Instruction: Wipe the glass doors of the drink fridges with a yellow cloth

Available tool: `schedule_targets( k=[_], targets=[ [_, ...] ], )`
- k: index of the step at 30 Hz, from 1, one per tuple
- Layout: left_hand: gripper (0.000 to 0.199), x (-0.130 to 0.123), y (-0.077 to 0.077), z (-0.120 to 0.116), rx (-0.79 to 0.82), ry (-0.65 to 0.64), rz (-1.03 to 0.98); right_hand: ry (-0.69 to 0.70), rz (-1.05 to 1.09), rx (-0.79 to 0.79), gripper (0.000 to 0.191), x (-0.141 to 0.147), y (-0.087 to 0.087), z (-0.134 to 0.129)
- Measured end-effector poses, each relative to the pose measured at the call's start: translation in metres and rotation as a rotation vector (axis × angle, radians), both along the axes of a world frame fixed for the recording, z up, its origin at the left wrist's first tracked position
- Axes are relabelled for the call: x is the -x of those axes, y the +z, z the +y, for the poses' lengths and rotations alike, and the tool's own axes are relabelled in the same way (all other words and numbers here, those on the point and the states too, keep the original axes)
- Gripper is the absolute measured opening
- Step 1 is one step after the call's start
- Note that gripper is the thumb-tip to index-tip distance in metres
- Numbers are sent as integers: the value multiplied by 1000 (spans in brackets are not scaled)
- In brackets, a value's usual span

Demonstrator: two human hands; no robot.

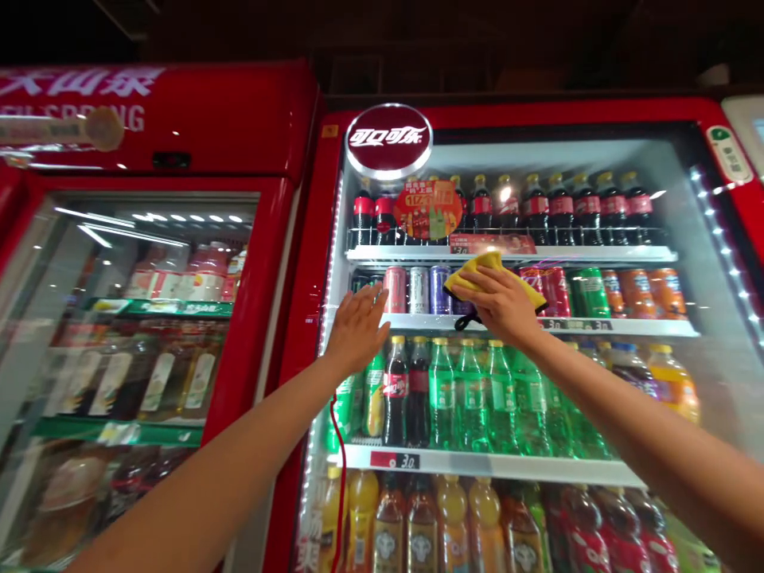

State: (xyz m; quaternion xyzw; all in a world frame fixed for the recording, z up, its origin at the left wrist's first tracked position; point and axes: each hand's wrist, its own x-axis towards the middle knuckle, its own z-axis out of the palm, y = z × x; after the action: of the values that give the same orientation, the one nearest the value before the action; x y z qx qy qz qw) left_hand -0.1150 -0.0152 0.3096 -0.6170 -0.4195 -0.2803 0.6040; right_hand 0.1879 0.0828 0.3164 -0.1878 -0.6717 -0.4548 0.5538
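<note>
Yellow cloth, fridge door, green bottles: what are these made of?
The cloth looks like soft, matte fabric, perhaps microfibre: it creases under the right hand. The door seems clear, glossy glass, from its glare, though plastic is possible. The bottles look like shiny, translucent plastic, from their moulded curves, though glass can't be ruled out.

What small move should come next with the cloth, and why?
I'd probably slide the yellow cloth a little rightward: the right hand has it spread against the glass door, while the bare left hand and the round red sign both lie to its left.
</note>
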Motion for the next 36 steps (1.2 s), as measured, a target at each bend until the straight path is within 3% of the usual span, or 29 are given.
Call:
schedule_targets(
  k=[5, 8, 12, 15, 19, 23, 27, 30, 34, 36],
  targets=[
    [57, 20, 2, -6, -3, 28, -13, -25, 363, 91, 48, 65, 28, -12],
    [56, 28, -2, -10, -3, 22, 11, -18, 221, 75, 44, 97, 22, -25],
    [57, 45, -7, -15, -21, -1, 25, 30, -7, 20, 39, 88, 8, -28],
    [57, 61, -8, -20, -27, -3, 18, 98, 96, 15, 38, 85, 18, -23],
    [56, 76, -9, -26, -26, 13, -2, 120, 307, 29, 39, 129, 36, -28],
    [56, 89, -13, -35, -35, 36, -11, 73, 138, 3, 36, 172, 24, -43],
    [55, 102, -18, -43, -43, 68, -5, 77, 21, -16, 30, 177, 12, -47],
    [54, 109, -19, -45, -48, 78, 1, 90, 55, -15, 29, 183, 26, -49],
    [55, 112, -18, -45, -43, 84, -8, 128, 179, 28, 33, 212, 54, -59],
    [55, 113, -20, -45, -41, 84, -14, 143, 186, 44, 34, 225, 57, -63]
  ],
)
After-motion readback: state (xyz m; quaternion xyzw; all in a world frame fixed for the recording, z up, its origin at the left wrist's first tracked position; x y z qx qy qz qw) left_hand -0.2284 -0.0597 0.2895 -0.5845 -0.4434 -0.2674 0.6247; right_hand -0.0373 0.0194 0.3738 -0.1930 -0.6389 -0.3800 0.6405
